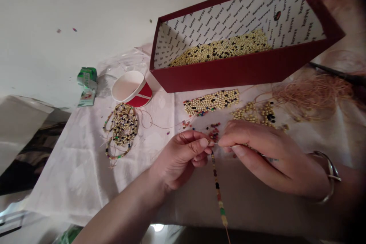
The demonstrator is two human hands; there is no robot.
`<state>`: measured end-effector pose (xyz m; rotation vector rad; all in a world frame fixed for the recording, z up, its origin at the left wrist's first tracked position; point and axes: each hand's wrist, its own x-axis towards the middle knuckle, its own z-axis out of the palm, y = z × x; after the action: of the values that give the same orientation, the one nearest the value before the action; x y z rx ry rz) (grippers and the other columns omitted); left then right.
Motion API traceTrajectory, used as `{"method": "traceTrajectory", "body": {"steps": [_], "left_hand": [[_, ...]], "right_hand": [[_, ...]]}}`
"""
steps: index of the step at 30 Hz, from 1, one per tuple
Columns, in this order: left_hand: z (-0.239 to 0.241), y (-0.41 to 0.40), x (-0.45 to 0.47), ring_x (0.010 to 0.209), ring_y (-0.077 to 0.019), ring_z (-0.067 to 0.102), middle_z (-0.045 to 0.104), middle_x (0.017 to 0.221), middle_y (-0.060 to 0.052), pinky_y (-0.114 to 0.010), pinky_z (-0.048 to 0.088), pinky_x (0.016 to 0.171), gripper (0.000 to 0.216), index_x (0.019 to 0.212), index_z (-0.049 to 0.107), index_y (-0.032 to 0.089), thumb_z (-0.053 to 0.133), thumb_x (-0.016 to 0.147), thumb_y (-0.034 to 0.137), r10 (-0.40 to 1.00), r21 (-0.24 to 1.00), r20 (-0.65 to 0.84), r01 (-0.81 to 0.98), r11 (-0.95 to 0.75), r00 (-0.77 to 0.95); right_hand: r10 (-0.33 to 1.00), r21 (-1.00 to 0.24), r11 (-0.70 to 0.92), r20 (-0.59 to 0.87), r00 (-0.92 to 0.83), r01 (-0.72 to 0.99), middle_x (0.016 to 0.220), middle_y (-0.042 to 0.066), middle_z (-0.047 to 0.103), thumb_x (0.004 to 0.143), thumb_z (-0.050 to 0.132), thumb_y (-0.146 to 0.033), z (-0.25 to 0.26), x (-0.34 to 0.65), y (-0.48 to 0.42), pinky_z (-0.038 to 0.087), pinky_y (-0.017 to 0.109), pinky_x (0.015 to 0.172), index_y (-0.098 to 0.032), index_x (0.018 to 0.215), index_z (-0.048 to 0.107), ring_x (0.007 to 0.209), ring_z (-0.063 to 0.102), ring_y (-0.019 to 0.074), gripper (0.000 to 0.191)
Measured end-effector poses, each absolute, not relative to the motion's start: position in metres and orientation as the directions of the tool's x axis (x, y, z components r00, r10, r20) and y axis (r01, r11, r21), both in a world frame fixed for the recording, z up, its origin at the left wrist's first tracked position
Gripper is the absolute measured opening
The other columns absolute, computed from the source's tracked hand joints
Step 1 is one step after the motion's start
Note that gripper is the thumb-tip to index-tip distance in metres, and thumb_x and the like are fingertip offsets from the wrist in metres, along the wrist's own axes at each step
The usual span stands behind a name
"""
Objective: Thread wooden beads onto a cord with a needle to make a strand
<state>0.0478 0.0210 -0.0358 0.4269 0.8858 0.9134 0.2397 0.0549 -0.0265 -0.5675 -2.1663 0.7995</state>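
Observation:
My left hand point(183, 154) pinches the top of a beaded string point(217, 187) that hangs down from my fingertips toward the table's near edge. My right hand point(265, 152), with a metal bangle point(328, 177) on the wrist, is closed in a pinch on a thin needle or thread end that meets my left fingertips. Just beyond my hands lie small coloured beads point(214, 132). Behind them a patch of cream and black beads point(211, 102) is spread on the white cloth point(80, 160).
A dark red box point(243, 68) tilted at the back holds many cream and black beads. A red and white paper cup point(133, 88) lies on its side at left, with finished bead strands point(121, 127) below it, a green packet point(87, 84), and tangled tan cord point(314, 95) at right.

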Motion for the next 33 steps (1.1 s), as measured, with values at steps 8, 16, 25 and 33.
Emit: {"method": "traceTrajectory", "body": {"steps": [8, 16, 25, 33], "left_hand": [[-0.035, 0.021, 0.049, 0.046, -0.0033, 0.038, 0.060, 0.059, 0.000, -0.020, 0.023, 0.048, 0.026, 0.069, 0.069, 0.012, 0.087, 0.063, 0.030, 0.844, 0.712, -0.472, -0.453, 0.536, 0.256], [-0.035, 0.021, 0.050, 0.048, -0.0033, 0.037, 0.060, 0.062, 0.000, -0.021, 0.023, 0.048, 0.023, 0.069, 0.070, 0.012, 0.084, 0.067, 0.030, 0.869, 0.760, -0.439, -0.421, 0.495, 0.228], [-0.042, 0.018, 0.048, 0.051, -0.0052, 0.034, 0.052, 0.060, 0.003, -0.024, 0.021, 0.051, 0.024, 0.074, 0.070, 0.014, 0.083, 0.070, 0.033, 0.880, 0.813, -0.400, -0.344, 0.469, 0.254], [-0.042, 0.021, 0.049, 0.049, -0.0046, 0.035, 0.058, 0.063, 0.002, -0.024, 0.021, 0.048, 0.023, 0.071, 0.068, 0.014, 0.079, 0.073, 0.034, 0.869, 0.809, -0.409, -0.330, 0.486, 0.278]], "right_hand": [[0.615, -0.701, 0.695, 0.466, -0.636, 0.159, 0.082, 0.002, 0.064, 0.090, 0.044, -0.009, -0.029, 0.241, 0.054, 0.049, 0.024, 0.067, -0.021, 0.100, 0.056, 0.074, 0.061, 0.0138, 0.020], [0.618, -0.691, 0.697, 0.446, -0.648, 0.190, 0.086, 0.002, 0.065, 0.091, 0.043, -0.009, -0.031, 0.240, 0.055, 0.049, 0.025, 0.069, -0.020, 0.102, 0.055, 0.076, 0.061, 0.0136, 0.020], [0.602, -0.695, 0.692, 0.407, -0.688, 0.195, 0.088, 0.002, 0.069, 0.092, 0.042, -0.008, -0.030, 0.235, 0.057, 0.048, 0.025, 0.077, -0.018, 0.100, 0.060, 0.082, 0.063, 0.0135, 0.021], [0.678, -0.733, 0.636, 0.381, -0.629, 0.241, 0.082, 0.002, 0.065, 0.091, 0.049, -0.014, -0.033, 0.228, 0.057, 0.045, 0.025, 0.066, -0.017, 0.093, 0.059, 0.073, 0.060, 0.0142, 0.011]]}}
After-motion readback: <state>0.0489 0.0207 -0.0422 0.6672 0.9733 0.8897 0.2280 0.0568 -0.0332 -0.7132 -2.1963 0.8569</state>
